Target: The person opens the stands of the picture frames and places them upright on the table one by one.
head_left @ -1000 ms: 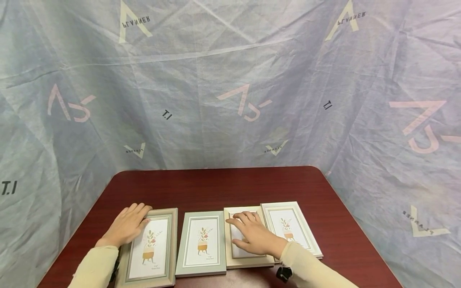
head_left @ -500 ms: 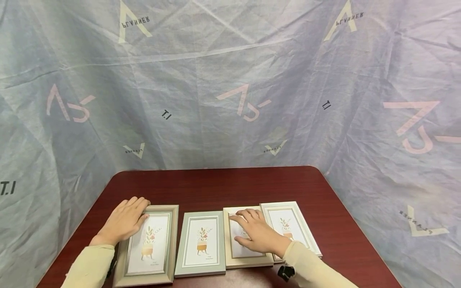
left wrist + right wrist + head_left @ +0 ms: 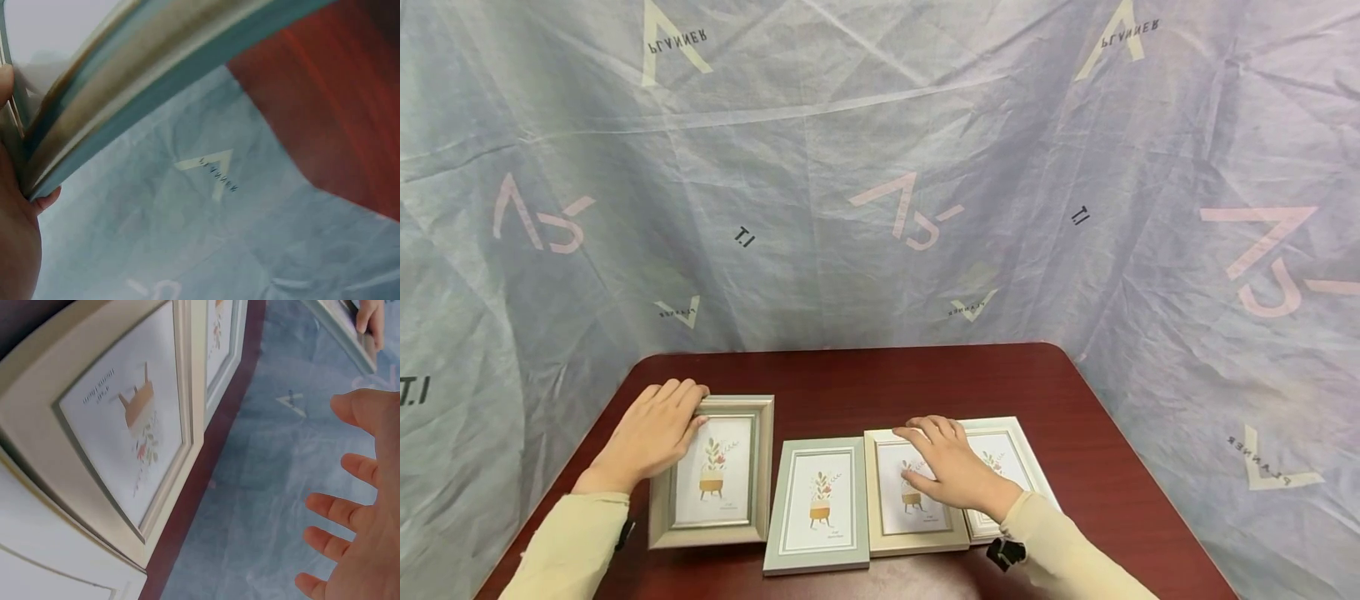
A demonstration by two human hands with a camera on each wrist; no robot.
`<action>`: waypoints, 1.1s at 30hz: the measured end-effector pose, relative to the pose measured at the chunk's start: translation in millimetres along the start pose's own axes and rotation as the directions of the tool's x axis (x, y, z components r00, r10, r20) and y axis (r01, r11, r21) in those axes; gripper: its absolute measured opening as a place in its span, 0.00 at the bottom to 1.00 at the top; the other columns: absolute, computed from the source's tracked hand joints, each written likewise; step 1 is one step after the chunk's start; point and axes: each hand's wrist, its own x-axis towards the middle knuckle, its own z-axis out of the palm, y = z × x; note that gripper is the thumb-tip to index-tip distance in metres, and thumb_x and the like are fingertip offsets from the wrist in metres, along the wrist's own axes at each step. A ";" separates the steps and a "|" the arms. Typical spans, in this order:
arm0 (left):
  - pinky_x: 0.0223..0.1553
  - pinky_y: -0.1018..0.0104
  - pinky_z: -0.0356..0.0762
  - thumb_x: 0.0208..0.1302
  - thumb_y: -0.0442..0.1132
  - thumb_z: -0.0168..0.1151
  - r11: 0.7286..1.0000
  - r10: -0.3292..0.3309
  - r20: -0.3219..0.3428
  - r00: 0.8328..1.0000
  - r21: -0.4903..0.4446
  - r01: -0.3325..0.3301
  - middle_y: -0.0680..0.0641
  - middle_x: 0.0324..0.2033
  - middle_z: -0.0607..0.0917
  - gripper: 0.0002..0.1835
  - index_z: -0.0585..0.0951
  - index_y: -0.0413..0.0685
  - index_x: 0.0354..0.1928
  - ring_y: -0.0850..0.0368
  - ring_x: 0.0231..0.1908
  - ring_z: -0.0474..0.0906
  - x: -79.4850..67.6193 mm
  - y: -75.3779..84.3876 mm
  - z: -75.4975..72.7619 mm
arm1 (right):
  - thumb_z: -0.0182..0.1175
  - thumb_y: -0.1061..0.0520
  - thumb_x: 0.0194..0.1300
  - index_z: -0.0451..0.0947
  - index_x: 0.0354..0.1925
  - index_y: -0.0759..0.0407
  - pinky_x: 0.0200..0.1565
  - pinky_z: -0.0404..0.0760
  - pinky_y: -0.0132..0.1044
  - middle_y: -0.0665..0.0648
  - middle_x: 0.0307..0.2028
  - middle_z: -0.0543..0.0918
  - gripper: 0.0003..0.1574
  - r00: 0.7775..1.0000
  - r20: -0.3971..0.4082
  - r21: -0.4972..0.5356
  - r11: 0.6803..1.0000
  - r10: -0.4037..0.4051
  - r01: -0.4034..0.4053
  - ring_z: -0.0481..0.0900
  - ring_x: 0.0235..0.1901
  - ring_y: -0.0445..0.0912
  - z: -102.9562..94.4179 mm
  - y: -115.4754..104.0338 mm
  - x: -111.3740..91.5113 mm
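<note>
My left hand grips the upper left corner of a large beige and grey-green picture frame, thumb over its front. That frame is raised and tilted, its far edge up off the table. In the left wrist view, the frame's edge crosses the top, with the thumb on the front. My right hand hangs over a cream picture frame and partly hides it. Seen from the right wrist, the right hand's fingers are spread, with a gap between them and the cream frame.
A pale green picture frame lies between the large and cream ones. To the right, a white picture frame touches the cream one. All are on a dark red table. A grey printed cloth hangs behind.
My left hand has lifted the far edge of the large picture frame, tilting it up off the table. My right hand has moved slightly away from me and to the right, uncovering more of the cream frame.
</note>
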 end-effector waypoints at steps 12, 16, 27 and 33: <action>0.37 0.48 0.67 0.81 0.54 0.28 0.998 0.062 -0.156 0.986 0.024 -0.059 0.41 0.34 0.72 0.30 0.71 0.33 0.47 0.42 0.36 0.70 29.5 16.7 -13.5 | 0.65 0.49 0.65 0.69 0.67 0.56 0.59 0.59 0.61 0.61 0.61 0.71 0.36 0.998 -0.019 0.041 0.997 0.060 -0.059 0.64 0.62 0.58 -12.7 11.3 -2.1; 0.34 0.50 0.68 0.82 0.51 0.29 0.992 0.120 -0.183 0.976 0.050 -0.113 0.42 0.33 0.72 0.28 0.71 0.33 0.45 0.43 0.34 0.69 39.7 26.3 -13.4 | 0.65 0.48 0.65 0.69 0.67 0.57 0.59 0.59 0.61 0.62 0.61 0.71 0.36 0.997 -0.040 0.054 0.997 0.061 -0.059 0.65 0.61 0.59 -16.6 13.4 -2.4; 0.31 0.53 0.66 0.78 0.46 0.36 0.971 0.230 -0.242 0.943 0.116 -0.207 0.41 0.32 0.71 0.21 0.71 0.33 0.42 0.45 0.30 0.66 57.8 44.6 -5.9 | 0.66 0.49 0.63 0.70 0.66 0.57 0.58 0.59 0.62 0.61 0.60 0.71 0.36 0.993 -0.085 0.041 0.996 0.087 -0.084 0.66 0.60 0.59 -21.1 20.6 -4.6; 0.37 0.51 0.65 0.64 0.41 0.47 0.963 0.256 -0.220 0.941 0.139 -0.230 0.44 0.33 0.71 0.12 0.72 0.39 0.41 0.47 0.32 0.67 64.0 53.3 -7.9 | 0.66 0.50 0.63 0.69 0.66 0.57 0.58 0.59 0.62 0.62 0.60 0.71 0.36 0.991 -0.100 0.046 0.996 0.086 -0.082 0.65 0.60 0.60 -23.5 22.8 -4.1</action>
